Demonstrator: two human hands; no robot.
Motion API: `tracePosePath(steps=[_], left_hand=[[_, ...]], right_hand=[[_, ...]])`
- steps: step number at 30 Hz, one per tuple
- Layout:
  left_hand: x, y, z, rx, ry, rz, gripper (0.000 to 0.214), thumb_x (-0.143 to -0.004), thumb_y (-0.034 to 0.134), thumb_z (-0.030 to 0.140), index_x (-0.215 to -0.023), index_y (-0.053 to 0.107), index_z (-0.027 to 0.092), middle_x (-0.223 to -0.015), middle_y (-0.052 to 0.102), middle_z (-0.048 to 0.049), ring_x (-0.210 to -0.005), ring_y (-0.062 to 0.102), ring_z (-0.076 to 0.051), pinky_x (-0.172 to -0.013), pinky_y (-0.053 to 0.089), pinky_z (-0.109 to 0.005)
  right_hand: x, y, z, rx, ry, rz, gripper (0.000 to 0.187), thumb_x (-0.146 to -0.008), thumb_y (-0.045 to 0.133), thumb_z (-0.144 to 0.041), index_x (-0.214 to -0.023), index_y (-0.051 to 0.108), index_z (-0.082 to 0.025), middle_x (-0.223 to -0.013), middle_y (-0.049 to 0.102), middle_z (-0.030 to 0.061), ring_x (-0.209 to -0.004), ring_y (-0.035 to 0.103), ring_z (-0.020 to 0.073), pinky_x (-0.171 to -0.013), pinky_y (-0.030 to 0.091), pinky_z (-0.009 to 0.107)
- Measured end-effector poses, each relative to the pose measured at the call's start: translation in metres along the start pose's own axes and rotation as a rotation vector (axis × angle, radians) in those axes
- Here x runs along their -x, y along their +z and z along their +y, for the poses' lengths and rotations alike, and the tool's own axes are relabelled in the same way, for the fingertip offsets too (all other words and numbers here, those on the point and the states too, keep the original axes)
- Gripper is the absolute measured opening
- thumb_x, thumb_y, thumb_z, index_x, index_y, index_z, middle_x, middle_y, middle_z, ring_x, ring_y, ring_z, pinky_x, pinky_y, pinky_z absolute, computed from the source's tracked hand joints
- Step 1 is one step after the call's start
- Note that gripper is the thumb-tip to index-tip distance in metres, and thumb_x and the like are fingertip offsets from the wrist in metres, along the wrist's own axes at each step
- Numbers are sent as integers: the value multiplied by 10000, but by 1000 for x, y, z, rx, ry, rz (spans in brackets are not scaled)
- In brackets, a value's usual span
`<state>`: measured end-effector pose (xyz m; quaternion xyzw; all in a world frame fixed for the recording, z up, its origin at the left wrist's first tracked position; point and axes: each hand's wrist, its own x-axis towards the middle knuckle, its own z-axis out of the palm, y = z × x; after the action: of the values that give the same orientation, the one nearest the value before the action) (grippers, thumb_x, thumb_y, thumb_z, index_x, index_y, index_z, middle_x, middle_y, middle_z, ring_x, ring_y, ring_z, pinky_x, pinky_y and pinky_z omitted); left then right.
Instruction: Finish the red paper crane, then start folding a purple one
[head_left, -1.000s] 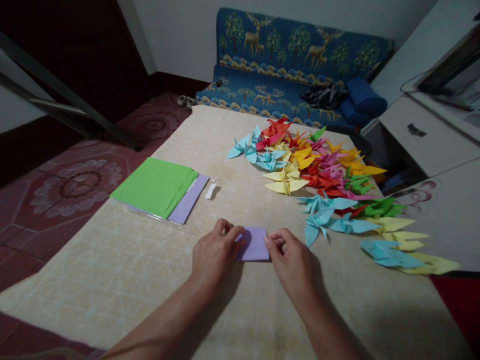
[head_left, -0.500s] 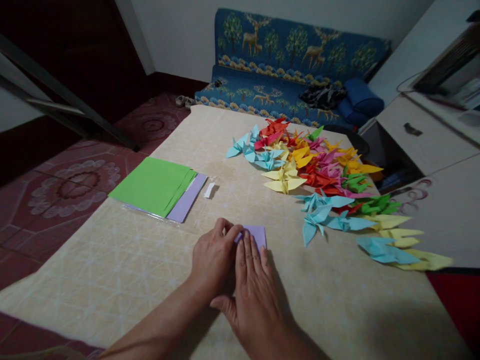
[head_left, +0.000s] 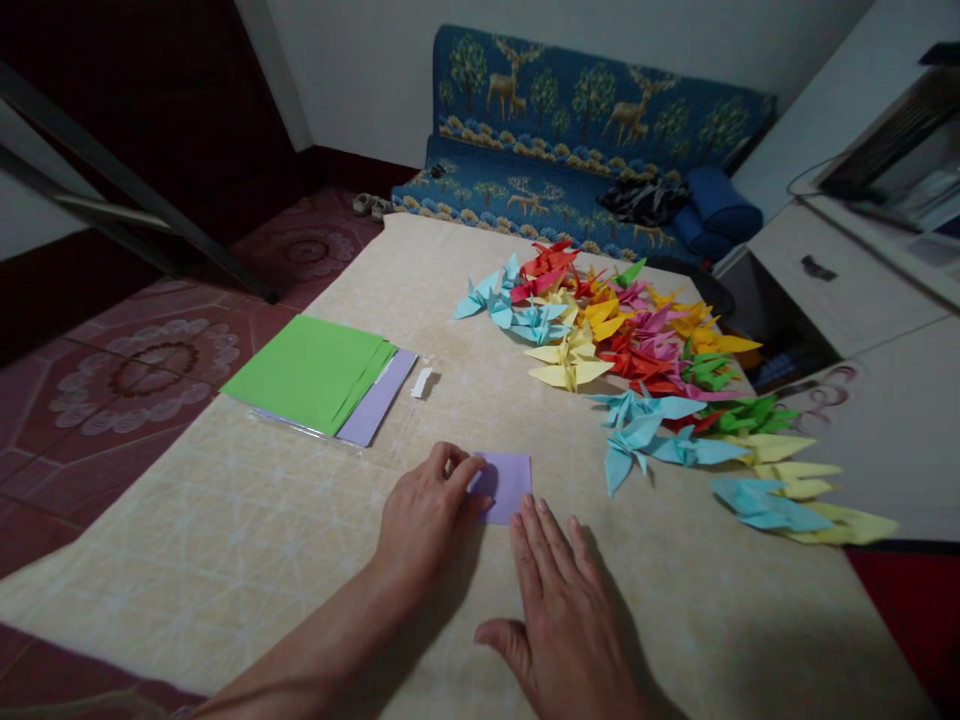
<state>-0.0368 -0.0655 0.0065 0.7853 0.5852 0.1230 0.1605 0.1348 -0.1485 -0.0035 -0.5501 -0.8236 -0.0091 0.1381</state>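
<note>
A small folded square of purple origami paper (head_left: 508,485) lies flat on the cloth-covered table. At its left edge, my left hand (head_left: 431,510) is closed, its curled index finger and thumb holding the paper. My right hand (head_left: 559,590) is stretched out flat with the thumb spread, its fingertips touching the paper's lower right corner. Part of the left edge is hidden under my left fingers.
Green paper sheets (head_left: 307,372) lie over a purple sheet (head_left: 379,400) in clear wrapping at left, beside a white scrap (head_left: 421,382). Several folded paper cranes (head_left: 637,330) crowd the table's right side. A blue patterned sofa (head_left: 525,190) stands behind; drawers (head_left: 847,270) stand at right.
My right hand has slid right and toward me, off the paper's middle, so more of the purple square shows. My left hand has stayed at the left edge.
</note>
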Motion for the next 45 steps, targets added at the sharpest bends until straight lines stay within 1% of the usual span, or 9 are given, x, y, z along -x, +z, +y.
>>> tracePosePath(steps=[6, 10, 15, 23, 27, 31, 35, 41, 45], left_hand=[[0, -9, -9, 67, 60, -75, 448, -813, 672, 353, -1248, 571, 311, -1175, 562, -60, -799, 635, -205, -686, 481, -318], [3, -8, -12, 114, 95, -52, 492, -774, 692, 483, -1228, 599, 320, -1158, 555, -71, -821, 634, -219, -694, 489, -333], [8, -2, -16, 236, 134, 23, 298, -840, 631, 454, -1080, 691, 288, -1149, 580, -72, -881, 638, -201, -738, 493, -315], [11, 4, -12, 319, 29, 103, 302, -807, 687, 328, -1076, 626, 204, -992, 648, -54, -747, 612, -162, -642, 454, -267], [5, 0, -7, 289, -39, 62, 339, -736, 738, 243, -1049, 607, 221, -968, 652, -20, -767, 606, -166, -641, 420, -261], [1, -2, -9, 323, -54, 18, 419, -714, 741, 208, -1104, 590, 235, -950, 659, -4, -708, 590, -145, -602, 391, -247], [0, 0, -15, 379, -43, 46, 562, -716, 742, 239, -1238, 536, 251, -1026, 655, -21, -658, 563, -126, -601, 419, -245], [-9, 3, -21, 607, -32, 101, 656, -701, 766, 303, -1306, 535, 198, -1039, 690, -71, -736, 601, -156, -700, 503, -301], [-25, -3, -15, 1023, -63, -71, 398, -716, 756, 347, -1034, 712, 111, -888, 746, -114, -735, 661, -195, -667, 521, -300]], right_hand=[[-15, -11, 18, -51, -62, -32, 304, -953, 521, -251, -1222, 629, -158, -1332, 617, 102, -1220, 579, 272, -1103, 325, 549], [-25, -8, 28, -127, -41, 32, 263, -903, 554, -118, -1130, 667, -188, -1261, 669, 54, -1138, 616, 237, -1092, 374, 521], [-31, 1, 32, -151, -22, 93, 247, -892, 563, -105, -1089, 683, -193, -1240, 672, 60, -1092, 600, 235, -974, 501, 429], [-44, -3, 34, -218, 69, 131, 209, -831, 647, -115, -1013, 691, -205, -1250, 648, 81, -1128, 577, 247, -954, 502, 413], [-67, -5, 39, -229, 140, 35, 516, -722, 782, -193, -1210, 615, -212, -1358, 551, 96, -1219, 517, 272, -1016, 452, 440], [-90, -10, 42, -245, 172, -113, 684, -633, 857, -253, -1260, 589, -194, -1224, 613, 99, -1143, 561, 268, -978, 457, 409], [-101, -14, 47, -278, 276, -182, 605, -582, 875, -229, -1140, 647, -194, -1073, 670, 80, -985, 624, 236, -856, 476, 348], [-95, -2, 56, -633, 454, -121, 90, -707, 721, -244, -749, 661, -193, -684, 640, -39, -620, 582, 126, -567, 415, 209], [-93, 1, 59, -1063, 509, -46, 190, -744, 668, -343, -702, 623, -164, -600, 588, -38, -555, 559, 128, -512, 416, 208]])
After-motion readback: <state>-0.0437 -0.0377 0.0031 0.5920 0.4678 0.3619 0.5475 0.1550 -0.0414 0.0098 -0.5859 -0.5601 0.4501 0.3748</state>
